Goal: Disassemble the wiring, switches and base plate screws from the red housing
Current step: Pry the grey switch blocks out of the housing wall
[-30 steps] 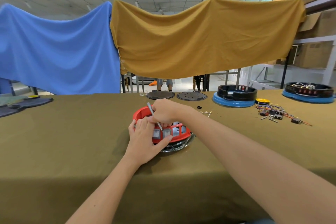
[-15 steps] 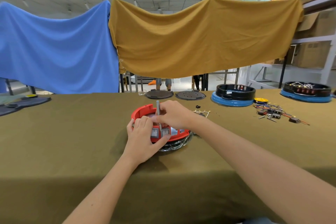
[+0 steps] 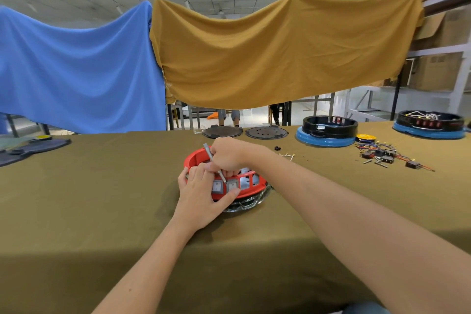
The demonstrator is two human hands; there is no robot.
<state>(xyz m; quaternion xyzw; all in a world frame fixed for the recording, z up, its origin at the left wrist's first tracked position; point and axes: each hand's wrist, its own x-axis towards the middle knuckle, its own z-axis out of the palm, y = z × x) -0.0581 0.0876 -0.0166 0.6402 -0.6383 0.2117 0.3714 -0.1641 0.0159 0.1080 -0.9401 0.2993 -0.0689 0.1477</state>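
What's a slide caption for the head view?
Left hand steadies the red housing while the right hand works a grey tool at its switches.

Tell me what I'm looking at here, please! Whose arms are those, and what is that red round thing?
The picture comes from a camera worn on a person's head, so you see their own two arms reaching forward. There is no robot.

The red housing is a round plastic shell standing on a table covered in olive cloth. The left hand grips its near side, with the thumb by the grey switches set in its wall. The right hand holds a thin grey tool, tilted, with its tip down by the switches.

Further back lie two dark round plates, two black and blue housings, and a loose pile of wires and switches. Blue and yellow cloths hang behind.
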